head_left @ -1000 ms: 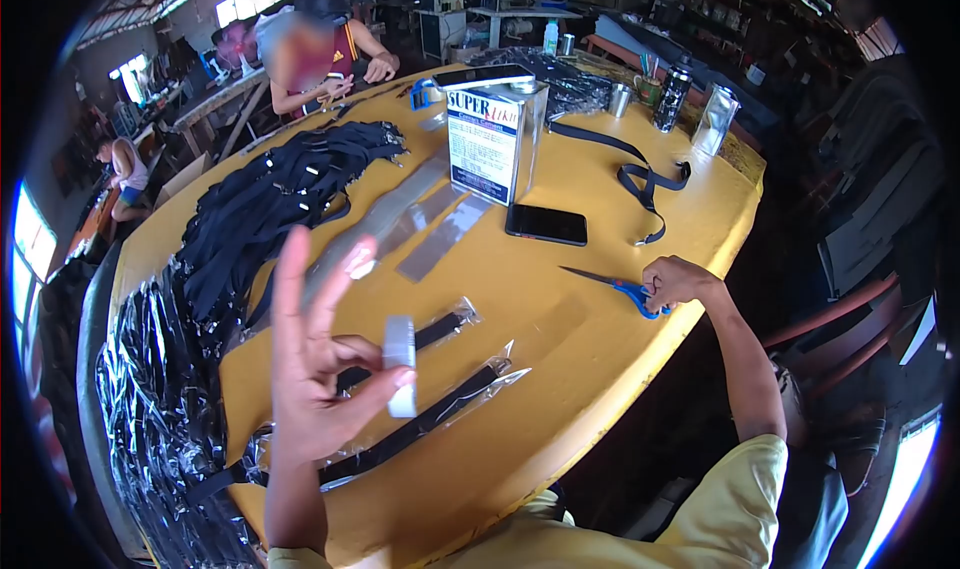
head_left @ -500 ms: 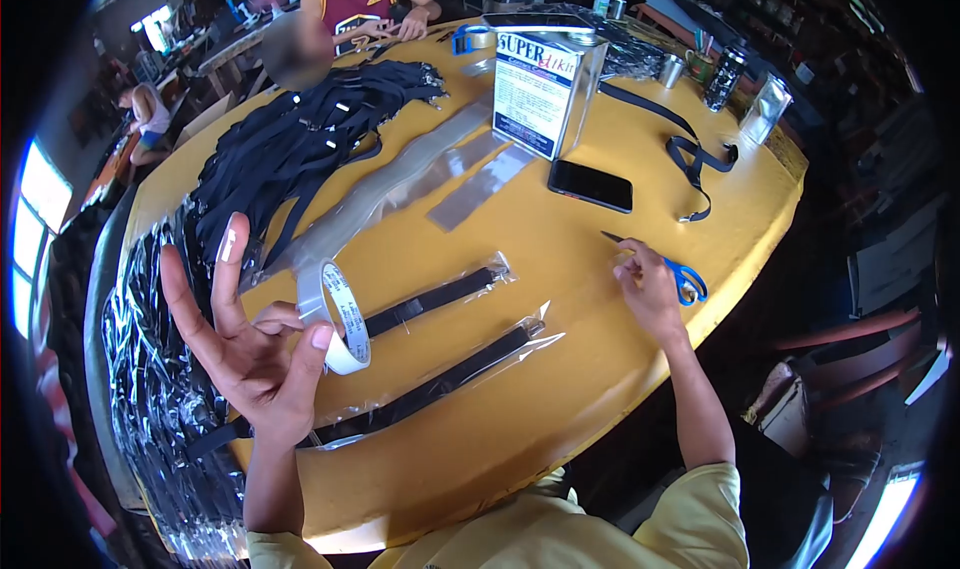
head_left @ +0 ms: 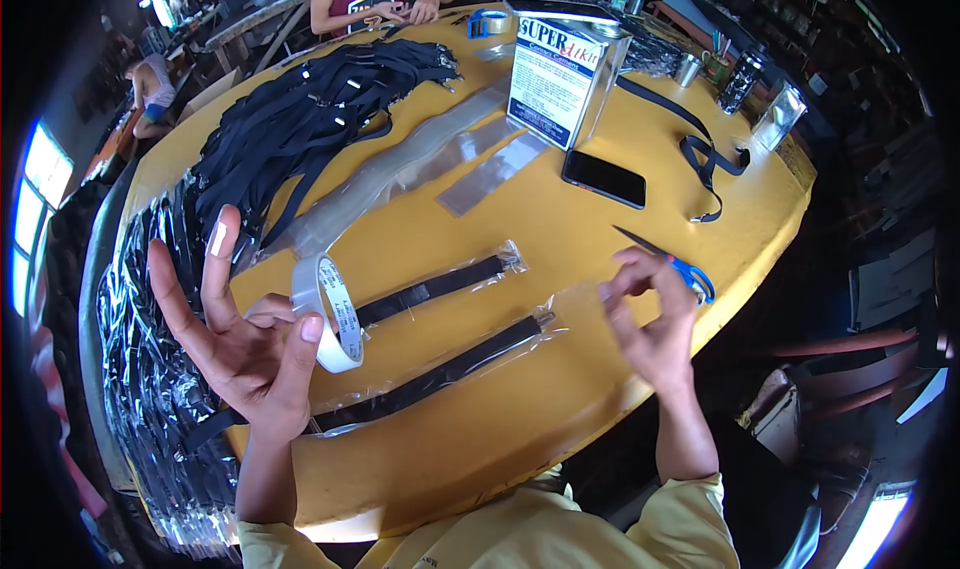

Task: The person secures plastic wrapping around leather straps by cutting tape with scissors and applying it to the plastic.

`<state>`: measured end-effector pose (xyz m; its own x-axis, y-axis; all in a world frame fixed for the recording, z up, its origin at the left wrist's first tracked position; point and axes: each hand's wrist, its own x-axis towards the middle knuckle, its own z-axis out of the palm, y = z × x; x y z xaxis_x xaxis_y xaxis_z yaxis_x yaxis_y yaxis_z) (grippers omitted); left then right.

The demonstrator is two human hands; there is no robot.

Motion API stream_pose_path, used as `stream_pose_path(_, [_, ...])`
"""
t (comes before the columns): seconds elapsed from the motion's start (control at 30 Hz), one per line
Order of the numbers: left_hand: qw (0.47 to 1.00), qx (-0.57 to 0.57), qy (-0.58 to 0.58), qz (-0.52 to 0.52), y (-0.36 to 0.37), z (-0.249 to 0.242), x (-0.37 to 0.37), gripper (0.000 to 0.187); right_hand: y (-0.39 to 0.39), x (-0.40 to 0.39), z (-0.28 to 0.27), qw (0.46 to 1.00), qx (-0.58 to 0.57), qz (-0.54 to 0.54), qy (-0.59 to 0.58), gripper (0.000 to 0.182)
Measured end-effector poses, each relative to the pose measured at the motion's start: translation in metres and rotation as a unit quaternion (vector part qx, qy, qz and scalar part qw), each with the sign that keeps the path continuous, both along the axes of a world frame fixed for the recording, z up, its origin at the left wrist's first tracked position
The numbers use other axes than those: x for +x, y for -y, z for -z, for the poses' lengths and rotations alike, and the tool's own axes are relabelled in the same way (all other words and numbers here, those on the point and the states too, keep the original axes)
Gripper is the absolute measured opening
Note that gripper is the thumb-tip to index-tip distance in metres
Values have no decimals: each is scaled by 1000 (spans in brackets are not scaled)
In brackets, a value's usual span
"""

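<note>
A roll of clear tape [head_left: 343, 314] is pinched between the thumb and index finger of my left hand [head_left: 250, 354], its other fingers spread; a small white strip sticks to one fingertip. My right hand [head_left: 655, 319] is raised at the right with thumb and index finger close together; whether anything is between them is too small to tell. Beside it lie scissors with blue handles [head_left: 690, 277]. Between my hands, two black straps in clear plastic sleeves, an upper one [head_left: 430, 291] and a lower one [head_left: 450, 371], rest on the yellow table [head_left: 500, 439].
Black straps [head_left: 300, 109] pile at the back left, above wrapped bundles [head_left: 150, 369] along the left edge. A cement can [head_left: 560, 79], a phone [head_left: 604, 179], plastic strips [head_left: 490, 174], a loose strap [head_left: 708, 159] and a tape dispenser [head_left: 488, 24] also lie there. Another person [head_left: 365, 4] sits across.
My right hand has moved down and slightly right, away from the scissors' blades, and turned. The free end of the lower sleeve lies flatter. My left hand still holds the tape roll.
</note>
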<state>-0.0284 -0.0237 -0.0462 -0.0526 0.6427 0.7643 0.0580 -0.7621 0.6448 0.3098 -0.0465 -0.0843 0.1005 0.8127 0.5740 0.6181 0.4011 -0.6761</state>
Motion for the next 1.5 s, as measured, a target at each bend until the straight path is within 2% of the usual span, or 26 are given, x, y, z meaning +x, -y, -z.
stream_pose_path(0.03, [1000,4,-1,-9,1,0,-1,113,2,-11,0,995,50,-42,80,33])
stream_pose_path(0.1, [1000,2,3,-16,4,-1,-4,112,8,-34,0,981,56,-118,146,30])
stream_pose_path(0.33, [999,2,-13,-38,11,6,-19,113,13,-90,62,942,73,-191,265,30])
stream_pose_path(0.43, [999,0,-14,-41,14,7,-23,113,16,-99,74,935,63,-217,273,31])
stream_pose_path(0.63, [999,-38,-20,-34,22,17,-23,117,13,-91,70,944,31,-264,193,34])
stream_pose_path(0.67, [998,-45,-33,-22,23,20,-22,118,12,-89,71,950,-5,-277,147,28])
stream_pose_path(0.7, [995,-42,-88,-2,23,20,-22,118,11,-88,72,948,-5,-285,144,28])
stream_pose_path(0.77, [985,-72,-146,52,24,23,-19,118,10,-86,71,955,-100,-275,38,20])
stream_pose_path(0.8, [981,-90,-161,66,24,21,-15,118,9,-86,69,955,-112,-273,11,17])
stream_pose_path(0.87, [976,-110,-157,104,20,23,-10,115,8,-84,70,952,-126,-278,-1,17])
stream_pose_path(1.03, [969,-75,-221,76,-3,25,-14,104,9,-85,68,949,-142,-281,-4,17])
stream_pose_path(1.1, [922,-10,-386,17,-18,16,-13,96,11,-86,72,958,-106,-264,22,16])
stream_pose_path(1.13, [909,-68,-411,13,-25,15,-8,88,12,-85,73,958,-104,-266,23,16])
stream_pose_path(1.17, [909,-66,-411,9,-36,21,-8,88,12,-85,75,960,-102,-261,26,16])
stream_pose_path(1.23, [860,45,-508,-14,-63,45,-7,86,12,-85,77,961,-94,-258,31,16])
stream_pose_path(1.27, [834,27,-551,-11,-70,51,-5,84,13,-85,77,961,-95,-257,27,16])
stream_pose_path(1.37, [813,25,-582,-3,-88,69,5,85,12,-85,80,964,-91,-250,17,17])
stream_pose_path(1.5, [825,33,-565,10,-95,82,11,86,12,-84,83,963,-88,-255,-3,19])
